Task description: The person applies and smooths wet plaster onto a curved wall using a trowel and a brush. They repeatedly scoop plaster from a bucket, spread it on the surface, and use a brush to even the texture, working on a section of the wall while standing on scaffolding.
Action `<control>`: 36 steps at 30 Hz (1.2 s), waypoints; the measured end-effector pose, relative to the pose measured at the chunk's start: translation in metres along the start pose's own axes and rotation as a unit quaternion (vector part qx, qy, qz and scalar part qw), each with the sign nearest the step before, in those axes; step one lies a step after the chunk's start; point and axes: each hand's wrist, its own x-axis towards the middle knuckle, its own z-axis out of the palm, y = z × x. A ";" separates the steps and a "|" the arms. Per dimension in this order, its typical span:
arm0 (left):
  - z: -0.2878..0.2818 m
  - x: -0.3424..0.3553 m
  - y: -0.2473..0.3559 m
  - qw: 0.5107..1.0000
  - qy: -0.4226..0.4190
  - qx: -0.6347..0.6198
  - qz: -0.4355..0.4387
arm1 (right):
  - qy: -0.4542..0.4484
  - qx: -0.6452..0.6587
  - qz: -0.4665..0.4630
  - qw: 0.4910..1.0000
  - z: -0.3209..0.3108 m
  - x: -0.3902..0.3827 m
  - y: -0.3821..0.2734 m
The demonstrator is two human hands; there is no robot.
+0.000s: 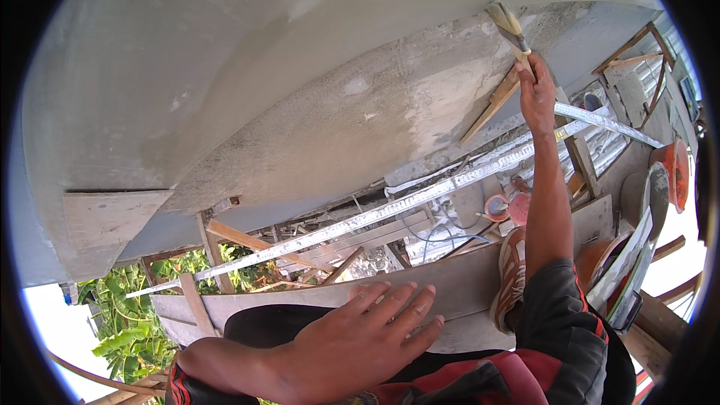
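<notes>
Your right hand point(537, 97) is clamping around the pale handle of a brush point(510, 24), its fingers closing well below the bristles, and your arm is stretching up toward the upper right. The brush is tilting up to the left, with its bristle tips appearing to touch the curved concrete surface point(225, 52), just where the smooth grey band is meeting the rougher, patchy area below it. Your left hand point(367, 337) is hanging well apart from the right one, low in front of your body, its back facing up and its fingers loosely spreading; you cannot tell from here whether its palm is resting on anything. A wooden strip point(491, 105) is slanting just beside the right hand, and a long, spattered bar point(375, 214) is running behind your right forearm. A small yellow patch point(561, 133) is showing on the bar beside that forearm, too small to tell whether it is carrying writing. Your brown-and-white shoe point(511, 277) is standing on a grey plank point(465, 292). At the right, an orange container point(676, 172) is sitting near the edge of view, while a pink bucket point(519, 208) is standing lower down, beyond the plank. Green leaves point(131, 337) are filling the lower left.
</notes>
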 end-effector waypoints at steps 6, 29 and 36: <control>-0.005 -0.001 0.004 0.996 -0.070 -0.047 -0.016 | 0.153 0.238 0.237 0.929 -0.024 0.010 -0.028; 0.036 -0.133 0.039 0.994 0.083 0.014 -0.075 | -0.037 0.423 0.263 0.866 0.207 -0.150 -0.364; 0.040 -0.142 0.036 0.986 0.137 0.058 -0.068 | -0.331 0.351 0.064 0.874 0.307 -0.286 -0.490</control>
